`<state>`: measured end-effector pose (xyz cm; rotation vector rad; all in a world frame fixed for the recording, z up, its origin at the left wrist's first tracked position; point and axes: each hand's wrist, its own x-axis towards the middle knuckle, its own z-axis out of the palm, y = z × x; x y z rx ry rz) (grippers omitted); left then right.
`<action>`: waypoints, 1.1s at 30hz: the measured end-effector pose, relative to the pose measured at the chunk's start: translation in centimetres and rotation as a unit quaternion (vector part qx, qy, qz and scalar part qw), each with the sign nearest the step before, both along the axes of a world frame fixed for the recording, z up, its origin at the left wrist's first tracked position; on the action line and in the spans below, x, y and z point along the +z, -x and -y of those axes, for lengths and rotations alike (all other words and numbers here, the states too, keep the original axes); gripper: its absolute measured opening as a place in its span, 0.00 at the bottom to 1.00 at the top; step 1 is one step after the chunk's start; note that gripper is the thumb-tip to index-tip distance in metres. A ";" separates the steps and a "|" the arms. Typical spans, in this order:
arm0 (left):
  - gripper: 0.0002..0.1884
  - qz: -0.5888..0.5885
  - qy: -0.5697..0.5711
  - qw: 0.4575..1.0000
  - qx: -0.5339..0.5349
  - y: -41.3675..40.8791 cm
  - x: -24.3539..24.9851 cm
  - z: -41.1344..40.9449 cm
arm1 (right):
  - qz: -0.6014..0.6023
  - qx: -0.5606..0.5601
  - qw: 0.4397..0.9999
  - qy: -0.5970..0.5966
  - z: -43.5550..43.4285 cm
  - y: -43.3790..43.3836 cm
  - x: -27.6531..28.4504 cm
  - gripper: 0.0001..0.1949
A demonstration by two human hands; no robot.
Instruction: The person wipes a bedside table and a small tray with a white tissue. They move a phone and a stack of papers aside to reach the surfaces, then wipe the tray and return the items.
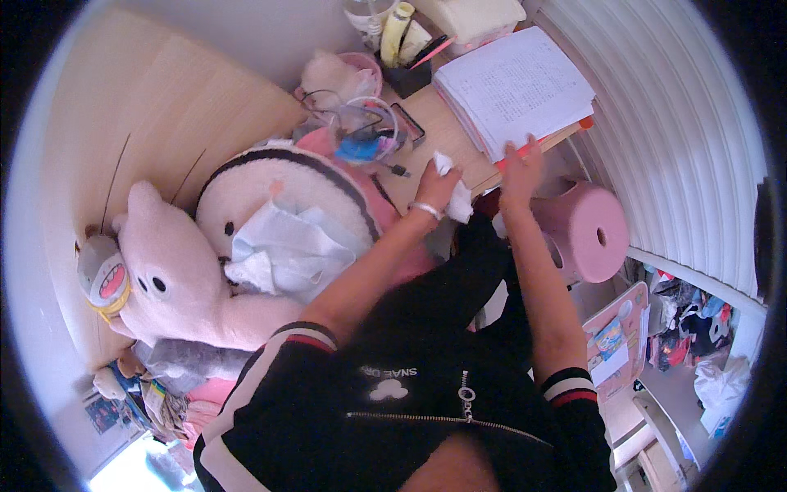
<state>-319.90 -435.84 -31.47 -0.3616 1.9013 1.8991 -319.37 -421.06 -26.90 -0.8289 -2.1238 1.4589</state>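
Note:
My left hand, with a pale bracelet on its wrist, holds a crumpled white tissue over the front edge of a light wooden desk. My right hand is at the near edge of a stack of papers on the desk; its fingers are spread and touch or nearly touch the stack's lower edge, where something red shows. Whether they grip it I cannot tell. Left of my left hand lie a cable's black plug, a dark flat object and a clear bag with blue contents.
A pink plastic stool stands right of my right forearm. Large plush toys and a pale cloth lie to the left. At the desk's back are a black pen holder, a pink bin and a cream box.

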 end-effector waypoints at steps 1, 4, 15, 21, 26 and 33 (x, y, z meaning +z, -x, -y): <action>0.08 0.007 0.002 1.000 0.001 -0.9 0.4 1.2 | -0.024 0.057 0.998 0.004 1.9 0.0 1.1 0.22; 0.07 -0.028 0.024 0.998 0.043 -3.2 4.0 5.6 | -0.069 0.258 0.960 0.077 7.0 1.0 4.4 0.24; 0.40 0.004 -0.023 0.990 0.142 -1.0 -0.1 7.9 | 0.169 0.317 0.933 -0.031 12.4 7.2 6.3 0.21; 0.40 0.069 0.004 0.983 0.170 0.0 -0.6 7.4 | 0.116 0.335 0.926 -0.128 12.0 7.8 3.4 0.11; 0.39 -0.001 -0.031 0.977 0.213 0.2 -2.5 6.8 | 0.057 0.380 0.919 -0.090 6.9 11.1 -1.2 0.14; 0.34 0.008 0.072 0.976 0.207 0.2 -1.5 7.5 | 0.104 0.273 0.956 0.021 7.3 9.6 8.1 0.16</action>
